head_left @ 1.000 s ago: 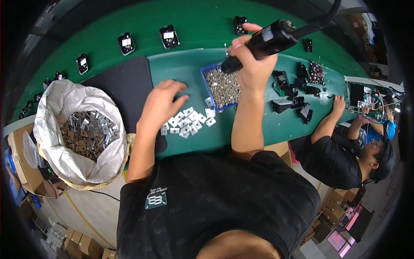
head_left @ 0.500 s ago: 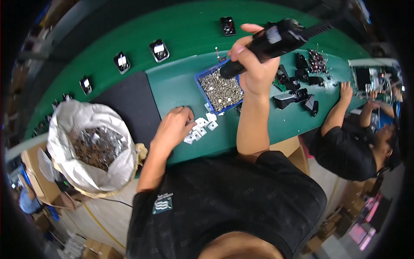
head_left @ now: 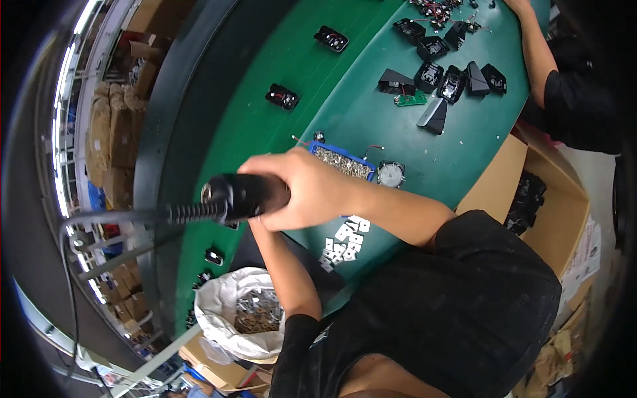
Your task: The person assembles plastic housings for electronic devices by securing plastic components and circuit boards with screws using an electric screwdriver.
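Observation:
My right hand point(head_left: 306, 189) is wrapped round a black corded electric screwdriver point(head_left: 240, 197), its coiled cord end toward the left. My left forearm point(head_left: 285, 272) reaches up beneath it, and my left hand is hidden behind the right hand and the tool. Just beyond my right wrist, a blue tray point(head_left: 371, 171) holds many small metal screws point(head_left: 338, 161), partly covered by my arm. Several small white square pieces point(head_left: 346, 240) lie on the green table between my forearms. A round silvery part point(head_left: 391, 174) sits beside the tray.
On the left, a green conveyor belt point(head_left: 249, 126) carries black housings point(head_left: 282, 97). A white sack point(head_left: 213, 302) of metal pieces stands by a black mat point(head_left: 315, 262). More black housings point(head_left: 453, 83) and a green circuit board point(head_left: 410, 99) lie near a co-worker's arm point(head_left: 539, 56). A cardboard box point(head_left: 564, 192) stands at right.
The view has turned. My right hand has carried the screwdriver from above the screw tray to over my left arm. My left hand has left the white pieces and is now covered.

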`<state>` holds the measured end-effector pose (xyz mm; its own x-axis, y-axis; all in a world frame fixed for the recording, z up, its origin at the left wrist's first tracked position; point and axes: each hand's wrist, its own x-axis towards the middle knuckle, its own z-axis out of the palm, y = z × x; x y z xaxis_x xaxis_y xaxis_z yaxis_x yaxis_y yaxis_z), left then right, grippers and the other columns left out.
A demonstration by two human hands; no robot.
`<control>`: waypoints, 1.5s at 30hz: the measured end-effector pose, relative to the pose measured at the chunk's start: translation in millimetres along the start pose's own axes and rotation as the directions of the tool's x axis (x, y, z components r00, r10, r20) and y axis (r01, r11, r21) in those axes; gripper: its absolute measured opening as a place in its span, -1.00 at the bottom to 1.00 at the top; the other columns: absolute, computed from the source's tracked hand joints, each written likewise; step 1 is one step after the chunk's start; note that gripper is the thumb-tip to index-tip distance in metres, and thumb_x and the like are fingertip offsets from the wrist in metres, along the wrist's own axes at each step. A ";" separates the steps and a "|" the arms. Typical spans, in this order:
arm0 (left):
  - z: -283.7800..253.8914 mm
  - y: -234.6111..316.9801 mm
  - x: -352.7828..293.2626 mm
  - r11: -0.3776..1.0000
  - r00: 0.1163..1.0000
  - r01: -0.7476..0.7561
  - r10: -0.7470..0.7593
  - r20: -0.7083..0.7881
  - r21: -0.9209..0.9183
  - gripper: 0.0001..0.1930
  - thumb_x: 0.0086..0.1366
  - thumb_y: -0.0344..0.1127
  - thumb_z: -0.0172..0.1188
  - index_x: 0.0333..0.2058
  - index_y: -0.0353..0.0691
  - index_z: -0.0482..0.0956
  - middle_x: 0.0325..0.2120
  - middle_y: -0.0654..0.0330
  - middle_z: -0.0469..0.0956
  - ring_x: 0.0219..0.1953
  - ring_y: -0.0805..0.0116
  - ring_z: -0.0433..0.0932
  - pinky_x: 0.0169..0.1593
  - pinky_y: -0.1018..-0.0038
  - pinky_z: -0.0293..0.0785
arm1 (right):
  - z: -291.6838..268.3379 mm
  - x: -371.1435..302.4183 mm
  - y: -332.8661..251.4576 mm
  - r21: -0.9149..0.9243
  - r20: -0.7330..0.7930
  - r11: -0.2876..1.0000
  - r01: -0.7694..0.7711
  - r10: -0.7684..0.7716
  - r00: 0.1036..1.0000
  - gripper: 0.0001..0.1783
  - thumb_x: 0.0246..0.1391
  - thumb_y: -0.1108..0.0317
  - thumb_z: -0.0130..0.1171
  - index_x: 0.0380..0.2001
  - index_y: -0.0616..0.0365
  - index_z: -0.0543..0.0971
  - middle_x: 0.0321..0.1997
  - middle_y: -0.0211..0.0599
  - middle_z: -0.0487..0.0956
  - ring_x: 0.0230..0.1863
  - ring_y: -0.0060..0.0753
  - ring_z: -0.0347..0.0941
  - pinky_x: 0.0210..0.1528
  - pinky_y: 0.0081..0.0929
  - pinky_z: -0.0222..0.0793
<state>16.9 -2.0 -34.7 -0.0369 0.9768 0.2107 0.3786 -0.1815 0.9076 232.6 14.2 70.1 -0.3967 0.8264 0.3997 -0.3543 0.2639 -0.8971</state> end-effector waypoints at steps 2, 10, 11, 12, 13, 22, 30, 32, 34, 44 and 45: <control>30.0 12.1 54.9 0.923 0.943 0.311 -0.270 -0.197 0.228 -0.84 0.13 -0.38 0.32 -0.38 -0.33 0.58 -0.42 0.22 0.57 -0.41 0.48 0.52 -0.35 0.54 0.49 | -1.0 -3.4 9.6 -0.040 -0.073 0.991 0.126 -0.129 0.989 -0.50 -0.33 0.41 0.36 -0.18 0.16 0.52 -0.41 -0.22 0.60 -0.33 -0.19 0.60 -0.29 -0.44 0.48; 59.7 -2.1 122.4 0.845 0.993 -0.014 0.073 -0.089 0.535 -0.86 0.06 -0.33 0.37 -0.43 -0.25 0.65 -0.20 0.14 0.58 -0.19 0.31 0.54 -0.30 0.49 0.46 | 0.6 -5.1 -0.2 0.049 -0.008 0.997 0.056 -0.056 0.998 -0.51 -0.34 0.43 0.32 -0.18 0.13 0.50 -0.39 -0.18 0.61 -0.33 -0.09 0.59 -0.30 -0.33 0.50; 58.7 -6.4 122.7 0.833 0.992 -0.021 0.086 -0.091 0.553 -0.86 0.06 -0.33 0.37 -0.43 -0.24 0.65 -0.20 0.14 0.58 -0.19 0.31 0.54 -0.30 0.47 0.46 | 1.7 -4.9 -0.1 0.062 0.003 0.996 0.057 -0.057 0.998 -0.51 -0.34 0.43 0.31 -0.19 0.12 0.50 -0.39 -0.18 0.61 -0.33 -0.09 0.59 -0.31 -0.32 0.49; 61.8 -7.8 124.8 0.825 0.991 -0.032 0.099 -0.089 0.564 -0.87 0.06 -0.33 0.37 -0.43 -0.23 0.66 -0.19 0.13 0.58 -0.19 0.30 0.55 -0.29 0.45 0.46 | 1.1 -4.7 0.7 0.061 -0.001 0.997 0.055 -0.055 0.998 -0.51 -0.34 0.43 0.31 -0.19 0.12 0.50 -0.39 -0.18 0.61 -0.33 -0.09 0.59 -0.31 -0.32 0.49; 65.0 -9.3 126.7 0.826 0.992 -0.032 0.097 -0.086 0.563 -0.87 0.06 -0.33 0.37 -0.43 -0.23 0.66 -0.19 0.13 0.58 -0.19 0.30 0.55 -0.29 0.45 0.46 | 0.6 -4.5 1.2 0.063 -0.009 0.996 0.060 -0.060 0.998 -0.52 -0.33 0.42 0.31 -0.19 0.12 0.50 -0.39 -0.18 0.61 -0.34 -0.08 0.59 -0.31 -0.32 0.49; 60.3 -19.5 122.2 0.821 0.984 -0.094 0.161 -0.071 0.563 -0.89 0.09 -0.33 0.34 -0.41 -0.21 0.66 -0.17 0.14 0.58 -0.18 0.29 0.54 -0.25 0.45 0.41 | -0.8 -2.2 6.3 0.053 0.007 0.998 0.029 -0.030 1.000 -0.52 -0.34 0.42 0.31 -0.20 0.12 0.50 -0.39 -0.19 0.60 -0.34 -0.08 0.58 -0.31 -0.32 0.49; 51.3 -20.8 121.8 0.808 0.988 -0.025 0.109 -0.108 0.588 -0.88 0.11 -0.33 0.31 -0.40 -0.24 0.65 -0.16 0.08 0.57 -0.18 0.20 0.54 -0.20 0.39 0.43 | -3.3 -2.1 4.0 0.021 -0.012 0.999 0.043 -0.043 0.999 -0.49 -0.35 0.44 0.31 -0.18 0.14 0.49 -0.39 -0.19 0.61 -0.35 -0.07 0.59 -0.33 -0.33 0.49; 47.2 -21.7 123.9 0.791 0.987 -0.064 0.142 -0.081 0.609 -0.88 0.12 -0.33 0.30 -0.41 -0.25 0.65 -0.16 0.05 0.56 -0.12 0.14 0.53 -0.08 0.32 0.44 | -3.4 -1.6 0.7 0.015 0.017 0.999 0.040 -0.040 0.999 -0.47 -0.36 0.44 0.33 -0.17 0.14 0.49 -0.38 -0.18 0.61 -0.36 -0.07 0.59 -0.34 -0.35 0.49; 52.6 -18.2 125.6 0.788 0.990 -0.055 0.122 -0.068 0.613 -0.88 0.12 -0.33 0.30 -0.41 -0.25 0.65 -0.16 0.04 0.56 -0.10 0.13 0.52 -0.04 0.30 0.43 | -5.1 -2.2 0.7 0.015 0.005 0.999 0.047 -0.047 0.999 -0.47 -0.37 0.45 0.33 -0.16 0.15 0.49 -0.38 -0.18 0.61 -0.36 -0.08 0.59 -0.34 -0.36 0.49; 56.7 -20.4 126.5 0.790 0.997 -0.063 0.082 -0.004 0.609 -0.88 0.11 -0.34 0.29 -0.40 -0.25 0.66 -0.16 0.01 0.58 -0.09 0.11 0.54 0.02 0.29 0.41 | -6.4 -1.6 0.8 0.005 0.008 0.999 0.035 -0.035 0.999 -0.45 -0.37 0.44 0.35 -0.15 0.16 0.49 -0.39 -0.16 0.61 -0.36 -0.09 0.59 -0.33 -0.37 0.50; 56.6 -20.8 126.5 0.791 0.997 -0.062 0.081 -0.004 0.608 -0.88 0.11 -0.34 0.29 -0.40 -0.25 0.66 -0.16 0.01 0.58 -0.09 0.11 0.54 0.02 0.29 0.41 | -6.1 -1.5 1.0 0.004 0.008 0.999 0.034 -0.034 0.999 -0.45 -0.37 0.44 0.35 -0.15 0.16 0.49 -0.39 -0.16 0.61 -0.36 -0.09 0.59 -0.33 -0.37 0.50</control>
<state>56.7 131.7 -47.4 -0.0095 0.9584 0.2853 0.8646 -0.1354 0.4839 238.0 16.3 67.4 -0.3909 0.8129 0.4318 -0.3712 0.2900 -0.8821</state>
